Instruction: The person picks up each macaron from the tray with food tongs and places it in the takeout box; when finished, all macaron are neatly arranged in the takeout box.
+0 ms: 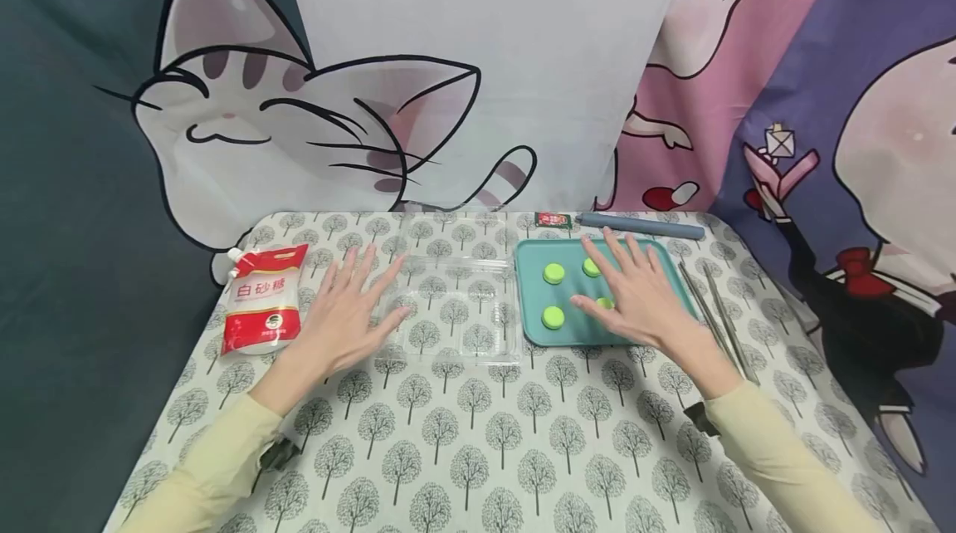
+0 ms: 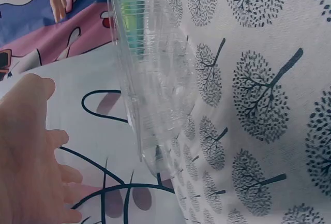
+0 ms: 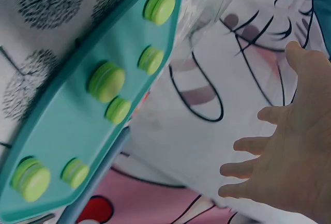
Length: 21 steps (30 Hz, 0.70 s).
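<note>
Fingers spread, my left hand (image 1: 345,313) hovers between a red and white bag of white sugar (image 1: 265,300) and a clear plastic box (image 1: 448,313) with its lid part folded back. My right hand (image 1: 635,292), also with spread fingers, is above a teal tray (image 1: 534,336) and hides part of it. Several green macarons (image 1: 553,273) lie on that tray; the right wrist view shows them in rows, one macaron (image 3: 106,81) near the tray's middle. Neither hand holds anything. In the left wrist view the clear box (image 2: 150,79) stands beyond the left hand (image 2: 31,151).
Behind the tray lie a grey-blue rod (image 1: 642,226) and a small red and green packet (image 1: 553,220). Metal tongs (image 1: 720,317) rest right of the tray. A tree-patterned cloth (image 1: 470,450) covers the table, with cartoon curtains (image 1: 485,60) behind it.
</note>
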Available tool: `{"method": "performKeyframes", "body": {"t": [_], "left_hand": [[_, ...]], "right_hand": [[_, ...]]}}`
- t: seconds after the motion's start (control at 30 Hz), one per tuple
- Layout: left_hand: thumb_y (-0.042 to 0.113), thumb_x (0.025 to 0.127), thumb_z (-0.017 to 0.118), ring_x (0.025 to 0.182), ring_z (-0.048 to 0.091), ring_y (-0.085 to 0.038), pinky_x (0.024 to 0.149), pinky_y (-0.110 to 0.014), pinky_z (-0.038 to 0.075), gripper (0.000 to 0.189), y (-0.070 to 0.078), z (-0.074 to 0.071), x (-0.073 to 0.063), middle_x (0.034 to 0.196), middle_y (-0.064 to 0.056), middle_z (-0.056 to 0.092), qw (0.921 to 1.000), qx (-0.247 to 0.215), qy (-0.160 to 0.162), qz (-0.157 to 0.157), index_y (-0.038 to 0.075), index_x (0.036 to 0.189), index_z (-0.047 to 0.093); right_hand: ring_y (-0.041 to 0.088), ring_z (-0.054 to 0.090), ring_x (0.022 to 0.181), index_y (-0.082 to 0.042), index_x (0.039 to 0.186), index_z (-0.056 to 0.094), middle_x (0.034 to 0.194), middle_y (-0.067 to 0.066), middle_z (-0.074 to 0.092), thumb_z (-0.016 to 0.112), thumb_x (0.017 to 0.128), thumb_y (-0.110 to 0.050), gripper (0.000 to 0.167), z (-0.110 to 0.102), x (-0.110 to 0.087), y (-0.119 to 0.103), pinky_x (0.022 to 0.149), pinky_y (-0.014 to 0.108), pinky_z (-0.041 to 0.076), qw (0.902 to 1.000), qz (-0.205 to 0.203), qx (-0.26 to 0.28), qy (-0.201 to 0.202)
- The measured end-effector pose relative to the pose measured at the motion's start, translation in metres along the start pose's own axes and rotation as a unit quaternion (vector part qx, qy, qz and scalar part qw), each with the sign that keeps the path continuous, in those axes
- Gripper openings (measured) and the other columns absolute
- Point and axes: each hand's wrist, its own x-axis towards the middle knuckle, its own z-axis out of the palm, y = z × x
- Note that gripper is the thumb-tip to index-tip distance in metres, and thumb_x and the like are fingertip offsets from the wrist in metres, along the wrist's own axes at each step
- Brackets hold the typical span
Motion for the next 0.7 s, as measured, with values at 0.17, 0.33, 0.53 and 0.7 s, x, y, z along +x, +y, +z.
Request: {"method": "performKeyframes", "body": {"t": [0.17, 0.33, 0.53, 0.7], "left_hand": [[0.068, 0.102, 0.028, 0.156, -0.004, -0.042, 0.128, -0.058, -0.005, 0.074, -0.004, 0.002, -0.004, 0.169, -0.013, -0.004, 0.9998, -0.002, -0.013, -0.015, 0.034, 0.163, 0.004], [0.069, 0.102, 0.026, 0.156, -0.004, -0.044, 0.128, -0.058, -0.005, 0.077, -0.01, 0.007, -0.009, 0.17, -0.012, -0.005, 0.9987, -0.027, -0.017, -0.039, 0.028, 0.164, 0.008], [0.065, 0.103, 0.029, 0.155, -0.002, -0.046, 0.127, -0.063, 0.0, 0.076, -0.019, 0.02, -0.017, 0.17, -0.014, -0.004, 0.9956, -0.065, -0.017, -0.065, 0.024, 0.165, 0.008], [0.062, 0.104, 0.031, 0.155, 0.001, -0.047, 0.125, -0.067, 0.007, 0.077, -0.022, 0.036, -0.022, 0.169, -0.018, 0.001, 0.9908, -0.101, -0.012, -0.09, 0.019, 0.165, 0.008]], "right_hand": [[0.055, 0.007, 0.152, -0.027, 0.165, 0.006, 0.17, 0.018, 0.002, 0.052, 0.096, -0.064, 0.09, -0.001, -0.008, 0.019, 0.123, 0.071, 0.001, 0.9992, 0.038, 0.012, -0.003], [0.057, 0.007, 0.151, -0.029, 0.164, 0.001, 0.17, 0.017, 0.0, 0.049, 0.097, -0.065, 0.09, -0.003, -0.024, 0.04, 0.122, 0.072, 0.0, 0.9968, 0.076, 0.024, 0.001], [0.063, 0.008, 0.147, -0.025, 0.165, 0.002, 0.168, 0.027, 0.003, 0.052, 0.098, -0.06, 0.09, -0.005, -0.047, 0.065, 0.119, 0.076, -0.001, 0.9933, 0.105, 0.044, 0.019], [0.067, 0.01, 0.144, -0.022, 0.165, 0.002, 0.166, 0.031, 0.003, 0.052, 0.099, -0.057, 0.091, -0.01, -0.064, 0.085, 0.113, 0.082, 0.005, 0.9867, 0.145, 0.069, 0.024]]}}
